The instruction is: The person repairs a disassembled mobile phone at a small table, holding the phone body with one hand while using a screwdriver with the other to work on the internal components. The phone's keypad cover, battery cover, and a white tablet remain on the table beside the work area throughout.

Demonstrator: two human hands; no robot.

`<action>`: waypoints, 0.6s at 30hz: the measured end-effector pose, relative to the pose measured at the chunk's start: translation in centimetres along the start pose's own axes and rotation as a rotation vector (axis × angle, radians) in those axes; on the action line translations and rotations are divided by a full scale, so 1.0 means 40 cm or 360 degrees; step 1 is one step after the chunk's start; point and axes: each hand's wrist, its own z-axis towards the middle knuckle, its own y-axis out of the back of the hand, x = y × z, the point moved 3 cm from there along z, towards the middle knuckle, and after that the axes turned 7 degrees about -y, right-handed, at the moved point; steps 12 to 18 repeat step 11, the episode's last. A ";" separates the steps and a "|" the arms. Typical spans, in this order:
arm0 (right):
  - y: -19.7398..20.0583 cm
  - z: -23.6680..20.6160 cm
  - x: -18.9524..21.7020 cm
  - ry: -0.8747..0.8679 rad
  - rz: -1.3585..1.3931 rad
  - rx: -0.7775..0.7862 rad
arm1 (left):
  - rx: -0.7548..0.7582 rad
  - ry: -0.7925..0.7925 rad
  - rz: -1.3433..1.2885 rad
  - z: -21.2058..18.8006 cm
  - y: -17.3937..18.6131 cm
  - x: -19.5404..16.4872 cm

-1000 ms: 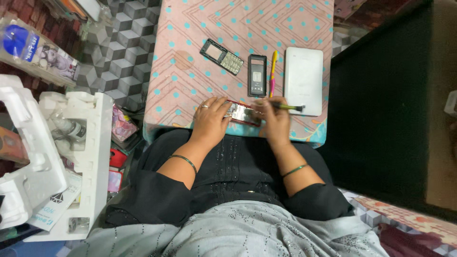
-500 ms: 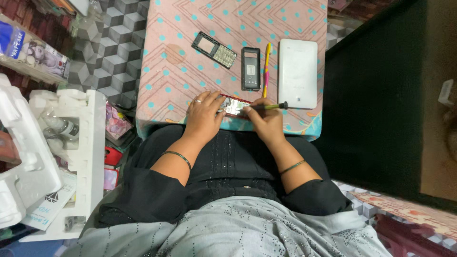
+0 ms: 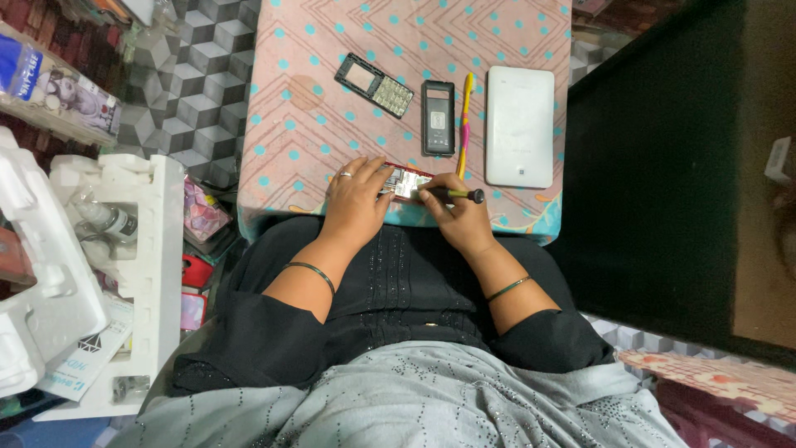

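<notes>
My left hand presses down on the left end of a small opened phone body at the near edge of the pink patterned table. My right hand grips a thin dark screwdriver, its tip resting on the phone body. A ring shows on the left hand, and both wrists carry thin bangles. Beyond the hands lie a black keypad front cover, a black phone back piece and a yellow and pink tool.
A white tablet-like slab lies at the table's right side. White foam packing with bottles stands on the floor to the left, over grey cube-patterned tiles. A dark panel fills the right.
The camera view shifted slightly, so the table sits lower and more central. Both hands stay on the phone body with the screwdriver in nearly the same pose.
</notes>
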 end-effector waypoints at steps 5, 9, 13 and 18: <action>-0.002 -0.001 -0.010 -0.0031 -0.0014 -0.0007 | 0.0015 0.0010 0.0000 0.003 0.003 -0.004; -0.006 0.000 -0.026 -0.0006 0.0086 0.0001 | 0.0023 0.0021 0.0001 0.009 0.015 -0.014; -0.011 -0.005 -0.035 0.0004 0.0216 0.0012 | 0.0025 0.0022 0.0001 0.001 0.018 -0.037; -0.011 -0.005 -0.035 0.0004 0.0216 0.0012 | 0.0025 0.0022 0.0001 0.001 0.018 -0.037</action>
